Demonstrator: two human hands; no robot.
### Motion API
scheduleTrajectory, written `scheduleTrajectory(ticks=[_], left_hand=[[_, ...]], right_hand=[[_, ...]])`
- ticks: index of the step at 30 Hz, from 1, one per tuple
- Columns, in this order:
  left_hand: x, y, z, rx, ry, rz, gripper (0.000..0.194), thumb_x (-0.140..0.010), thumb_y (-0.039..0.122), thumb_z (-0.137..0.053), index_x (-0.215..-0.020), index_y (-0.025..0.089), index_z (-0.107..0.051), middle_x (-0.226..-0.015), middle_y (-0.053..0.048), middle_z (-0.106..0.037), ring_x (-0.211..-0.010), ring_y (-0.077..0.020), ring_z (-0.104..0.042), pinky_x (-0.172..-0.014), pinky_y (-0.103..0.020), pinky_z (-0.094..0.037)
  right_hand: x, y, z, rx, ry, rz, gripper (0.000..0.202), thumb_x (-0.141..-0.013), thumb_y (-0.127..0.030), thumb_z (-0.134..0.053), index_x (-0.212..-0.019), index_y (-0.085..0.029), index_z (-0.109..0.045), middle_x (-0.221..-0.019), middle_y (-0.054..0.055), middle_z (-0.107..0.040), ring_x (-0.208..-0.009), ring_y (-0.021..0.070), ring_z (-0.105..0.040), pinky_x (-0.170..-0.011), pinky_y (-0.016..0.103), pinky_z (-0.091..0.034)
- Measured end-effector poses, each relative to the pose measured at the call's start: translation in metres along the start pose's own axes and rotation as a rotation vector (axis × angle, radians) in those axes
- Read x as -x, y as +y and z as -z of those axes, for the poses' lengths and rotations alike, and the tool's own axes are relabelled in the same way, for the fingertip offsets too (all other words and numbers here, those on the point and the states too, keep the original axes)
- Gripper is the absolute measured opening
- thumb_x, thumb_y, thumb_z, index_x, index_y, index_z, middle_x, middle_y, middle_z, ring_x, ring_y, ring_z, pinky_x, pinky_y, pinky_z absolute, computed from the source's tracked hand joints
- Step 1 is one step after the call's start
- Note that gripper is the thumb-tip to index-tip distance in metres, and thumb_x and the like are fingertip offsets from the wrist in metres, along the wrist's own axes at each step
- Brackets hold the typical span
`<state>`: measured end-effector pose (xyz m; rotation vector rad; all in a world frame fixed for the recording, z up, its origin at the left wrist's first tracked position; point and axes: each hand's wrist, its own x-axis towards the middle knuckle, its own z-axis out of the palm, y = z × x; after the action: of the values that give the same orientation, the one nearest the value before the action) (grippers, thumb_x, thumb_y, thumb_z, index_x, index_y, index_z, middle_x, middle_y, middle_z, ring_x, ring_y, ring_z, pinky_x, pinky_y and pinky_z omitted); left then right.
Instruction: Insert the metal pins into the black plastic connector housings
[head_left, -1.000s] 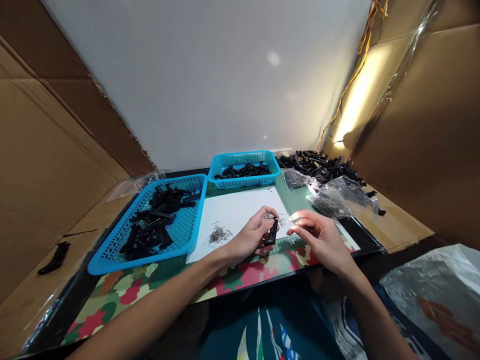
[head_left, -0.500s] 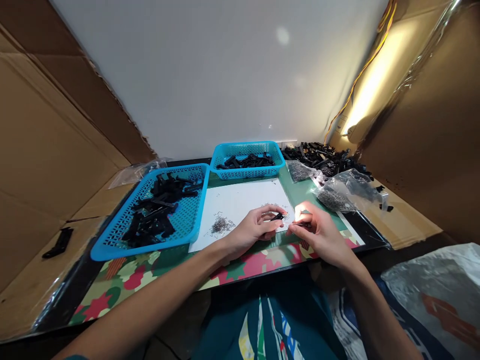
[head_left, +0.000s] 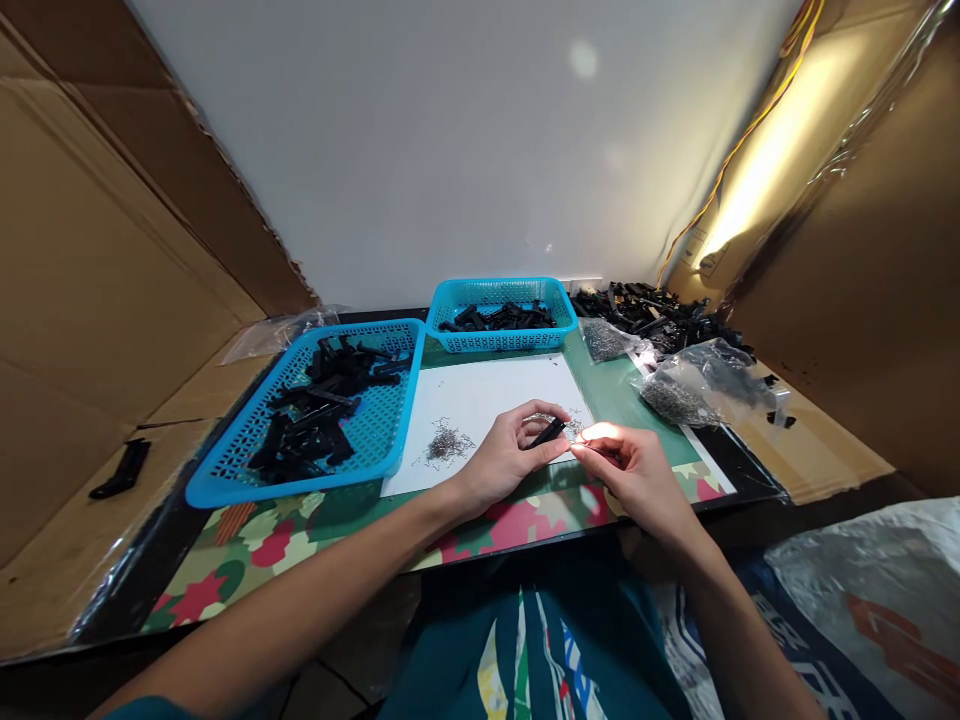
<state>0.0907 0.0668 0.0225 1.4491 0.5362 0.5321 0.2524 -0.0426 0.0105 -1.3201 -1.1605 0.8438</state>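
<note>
Between the thumb and fingers of my left hand (head_left: 517, 445) is a small black plastic part (head_left: 547, 433), tilted upward to the right. My right hand (head_left: 630, 465) is closed in a pinch close beside it, its fingertips almost at the part. A thin tool, perhaps tweezers, seems to lie in that pinch, mostly hidden by the fingers. Both hands are over the right front of a white paper sheet (head_left: 487, 385). On the sheet, a pile of tiny metal springs or pins (head_left: 448, 443) lies left of my left hand, and more tiny metal pieces (head_left: 576, 422) lie behind my fingertips.
A blue basket (head_left: 386, 440) of black parts stands at left, a second blue basket (head_left: 502, 343) behind the sheet. At right are a heap of black parts (head_left: 667, 315) and plastic bags of metal pieces (head_left: 679, 390). One black part (head_left: 124, 470) lies far left. Cardboard walls flank the table.
The black part in my left hand has turned and shows more of its length. My right fingertips have come closer to it. The whole view has shifted slightly.
</note>
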Motion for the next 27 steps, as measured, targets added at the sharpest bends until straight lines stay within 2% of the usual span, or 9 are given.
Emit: scheduleTrajectory(ticks=[2, 4, 8, 10, 13, 16, 20, 23, 27], left_hand=[[0.000, 0.000, -0.001, -0.027, 0.015, -0.024, 0.031, -0.085, 0.037, -0.082, -0.107, 0.019, -0.069, -0.095, -0.004, -0.067, -0.090, -0.0175, -0.064, -0.082, -0.027, -0.048], [0.001, 0.000, 0.000, -0.053, -0.012, -0.026, 0.036, -0.084, 0.035, -0.082, -0.114, 0.019, -0.070, -0.104, -0.007, -0.069, -0.098, -0.0197, -0.065, -0.088, -0.029, -0.050], [0.006, 0.006, 0.005, -0.108, -0.198, 0.067, 0.068, -0.088, 0.034, -0.079, -0.150, 0.022, -0.055, -0.136, -0.013, -0.065, -0.114, -0.0263, -0.066, -0.095, -0.036, -0.054], [0.007, 0.010, 0.007, -0.199, -0.280, 0.034, 0.063, -0.097, 0.037, -0.068, -0.156, 0.022, -0.050, -0.148, -0.014, -0.060, -0.129, -0.0295, -0.061, -0.106, -0.041, -0.051], [0.007, 0.015, 0.009, -0.382, -0.342, -0.102, 0.047, -0.107, 0.036, -0.051, -0.151, 0.020, -0.057, -0.154, -0.013, -0.057, -0.145, -0.0292, -0.050, -0.121, -0.045, -0.040], [0.007, 0.012, 0.009, -0.546, -0.293, -0.208, 0.039, -0.108, 0.034, -0.049, -0.140, 0.018, -0.065, -0.147, -0.013, -0.064, -0.136, -0.0269, -0.059, -0.116, -0.041, -0.045], [0.008, -0.001, 0.008, -0.837, -0.232, -0.330, 0.033, -0.110, 0.034, -0.048, -0.124, 0.014, -0.070, -0.122, -0.013, -0.076, -0.108, -0.0246, -0.073, -0.094, -0.035, -0.055], [0.008, -0.011, 0.007, -1.036, -0.246, -0.479, 0.036, -0.111, 0.038, -0.044, -0.111, 0.013, -0.070, -0.101, -0.011, -0.077, -0.091, -0.0232, -0.072, -0.082, -0.034, -0.054], [0.008, -0.017, 0.007, -1.134, -0.283, -0.587, 0.038, -0.111, 0.043, -0.042, -0.106, 0.013, -0.065, -0.092, -0.010, -0.072, -0.085, -0.0225, -0.069, -0.072, -0.032, -0.050]], right_hand=[[0.002, 0.002, -0.002, -0.002, 0.038, 0.016, 0.031, -0.090, -0.044, -0.072, -0.078, -0.016, -0.069, -0.067, 0.001, -0.061, -0.061, 0.0143, -0.054, -0.055, 0.025, -0.042], [0.003, 0.003, -0.002, 0.009, 0.085, 0.028, 0.029, -0.089, -0.042, -0.073, -0.077, -0.016, -0.071, -0.069, 0.002, -0.064, -0.061, 0.0148, -0.055, -0.055, 0.025, -0.043], [0.005, 0.002, 0.008, 0.067, 0.152, 0.005, 0.029, -0.087, -0.042, -0.075, -0.073, -0.016, -0.071, -0.060, 0.000, -0.059, -0.052, 0.0125, -0.049, -0.047, 0.024, -0.037], [0.004, 0.001, 0.017, 0.102, 0.161, -0.002, 0.029, -0.084, -0.042, -0.076, -0.072, -0.016, -0.071, -0.061, 0.001, -0.061, -0.053, 0.0134, -0.052, -0.048, 0.024, -0.039], [0.003, 0.000, 0.030, 0.137, 0.143, -0.038, 0.027, -0.082, -0.040, -0.077, -0.072, -0.015, -0.072, -0.064, 0.003, -0.066, -0.056, 0.0152, -0.059, -0.051, 0.025, -0.043], [0.004, -0.002, 0.040, 0.138, 0.065, -0.127, 0.027, -0.083, -0.039, -0.075, -0.070, -0.016, -0.068, -0.058, 0.002, -0.065, -0.052, 0.0149, -0.060, -0.051, 0.024, -0.040], [0.004, -0.005, 0.041, 0.119, -0.085, -0.223, 0.026, -0.084, -0.037, -0.072, -0.069, -0.017, -0.064, -0.058, 0.004, -0.068, -0.054, 0.0159, -0.062, -0.053, 0.025, -0.041], [0.003, -0.004, 0.036, 0.155, -0.133, -0.256, 0.024, -0.082, -0.034, -0.071, -0.067, -0.017, -0.063, -0.059, 0.004, -0.068, -0.053, 0.0144, -0.059, -0.051, 0.024, -0.040], [0.000, -0.002, 0.028, 0.221, -0.154, -0.302, 0.018, -0.079, -0.029, -0.067, -0.066, -0.017, -0.064, -0.056, 0.002, -0.066, -0.049, 0.0124, -0.053, -0.048, 0.023, -0.036]])
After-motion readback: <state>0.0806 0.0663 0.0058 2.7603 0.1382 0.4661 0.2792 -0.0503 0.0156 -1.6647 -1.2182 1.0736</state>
